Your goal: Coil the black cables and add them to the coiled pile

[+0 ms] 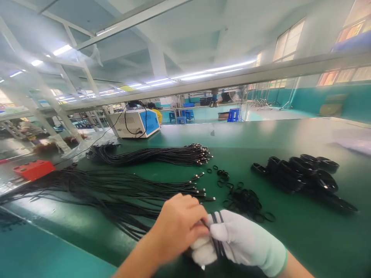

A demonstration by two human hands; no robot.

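A black cable (pixel 219 249) is wound in a few turns around the fingers of my right hand (pixel 246 241), which wears a white glove with a mint cuff. The gloved thumb lies over the loops, and a small connector tip shows below the fingers. Bare and closed, my left hand (pixel 179 222) pinches the cable beside those turns; its fingertips are partly hidden. Left of my hands a loose spread of long black cables (pixel 101 189) covers the bench, connector ends pointing right. Just beyond my right hand lies a heap of small black rings (pixel 246 200).
A green bench top (pixel 197 131) stretches ahead. A bundle of black cables (pixel 156 155) lies at the back, coiled cables (pixel 292 173) are piled on the right. A white-and-blue machine (pixel 136 122) and a red box (pixel 34 170) stand left. A metal rail (pixel 203 83) crosses above.
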